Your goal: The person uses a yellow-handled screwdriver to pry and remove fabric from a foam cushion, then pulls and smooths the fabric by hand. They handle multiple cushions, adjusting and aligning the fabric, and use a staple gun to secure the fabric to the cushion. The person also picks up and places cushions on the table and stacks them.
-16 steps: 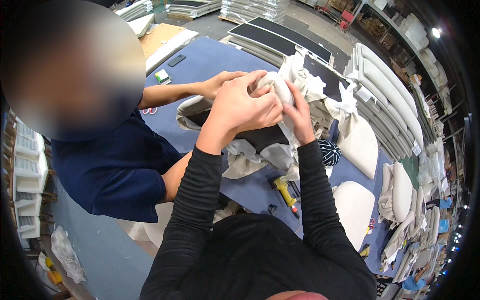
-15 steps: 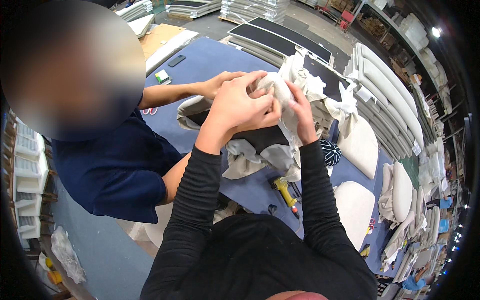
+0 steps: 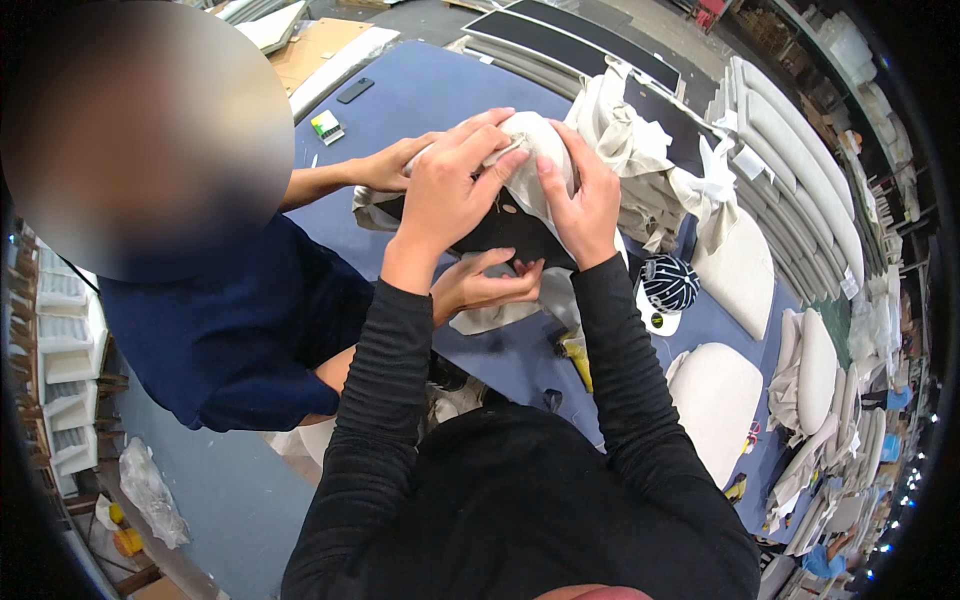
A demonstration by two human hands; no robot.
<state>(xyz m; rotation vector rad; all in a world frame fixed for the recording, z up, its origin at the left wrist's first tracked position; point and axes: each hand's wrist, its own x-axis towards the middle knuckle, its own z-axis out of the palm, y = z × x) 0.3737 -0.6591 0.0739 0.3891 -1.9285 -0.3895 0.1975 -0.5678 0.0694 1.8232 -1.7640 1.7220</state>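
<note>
A seat cushion (image 3: 525,135), with beige fabric drawn over its rounded edge and a black underside, is held up above the blue table. My left hand (image 3: 450,190) grips the edge, fingers over the top and thumb on the fabric fold. On the other side my right hand (image 3: 585,190) is closed round the same edge, its thumb pressing near the left thumb. A co-worker's hand (image 3: 395,165) holds the cushion at the far left. The co-worker's other hand (image 3: 490,285) is below the black underside, fingers loosely bent. Beige fabric hangs under the cushion, partly hidden.
A yellow power tool (image 3: 575,362) lies on the blue table (image 3: 430,85), partly behind my right arm. Right of that arm are a patterned black-and-white cap (image 3: 670,285) and beige cushions (image 3: 715,400). Stacked panels (image 3: 790,170) stand at the right. A phone (image 3: 356,91) lies far left.
Both my thumbs now press on the cushion's edge, where my fingers were bunched at the fabric. The co-worker's lower hand has come down and away from mine. The view has shifted slightly.
</note>
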